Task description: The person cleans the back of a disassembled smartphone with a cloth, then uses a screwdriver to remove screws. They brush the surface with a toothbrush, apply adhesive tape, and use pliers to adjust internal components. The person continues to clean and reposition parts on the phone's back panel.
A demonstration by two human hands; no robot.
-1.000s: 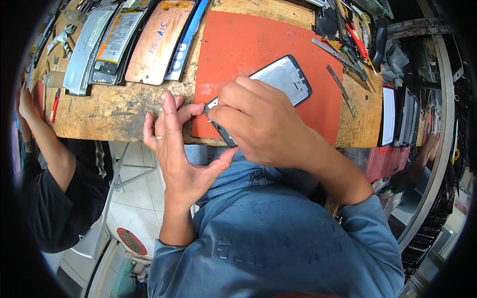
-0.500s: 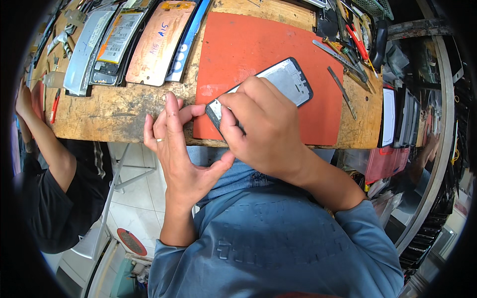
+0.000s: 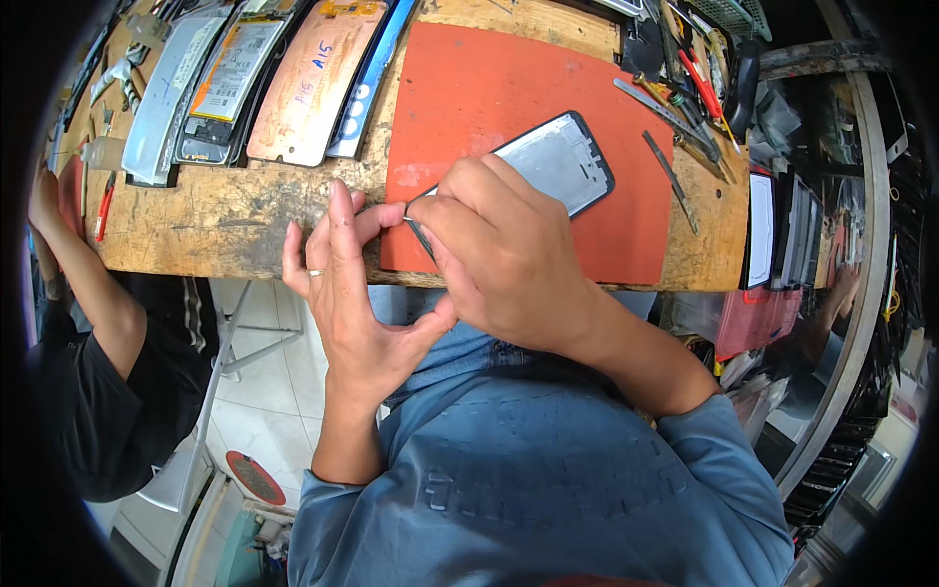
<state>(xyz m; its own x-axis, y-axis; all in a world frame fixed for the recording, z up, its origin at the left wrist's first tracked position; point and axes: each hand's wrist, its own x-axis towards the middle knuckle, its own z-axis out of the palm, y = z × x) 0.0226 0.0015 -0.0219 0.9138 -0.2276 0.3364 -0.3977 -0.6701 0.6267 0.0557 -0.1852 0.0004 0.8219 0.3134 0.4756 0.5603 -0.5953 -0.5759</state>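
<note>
Slantwise on the mat, a phone between two hands

The phone (image 3: 562, 161) lies on the orange mat (image 3: 499, 88), grey face up inside a dark rim. Its long axis runs on a diagonal: the far end, with its small notches, points away and to the right, while the near end comes back toward the front edge of the bench (image 3: 186, 230) and the left hand (image 3: 347, 279).

That left hand is spread wide, thumb and forefinger making a broad curve, the forefinger's tip at the phone's near left corner. Whether the thumb touches the phone too, I can't tell from where I'm standing. The right hand (image 3: 504, 254) is curled narrow over the near half, hiding much of it, with a thin tip (image 3: 409, 219) of something pale poking out of its pinch by that same corner.

A slim blade (image 3: 671, 183) lies right of the mat, near some tweezers (image 3: 646, 100). On the left, a coppery panel (image 3: 318, 88) rests beside an opened handset (image 3: 235, 73).
</note>
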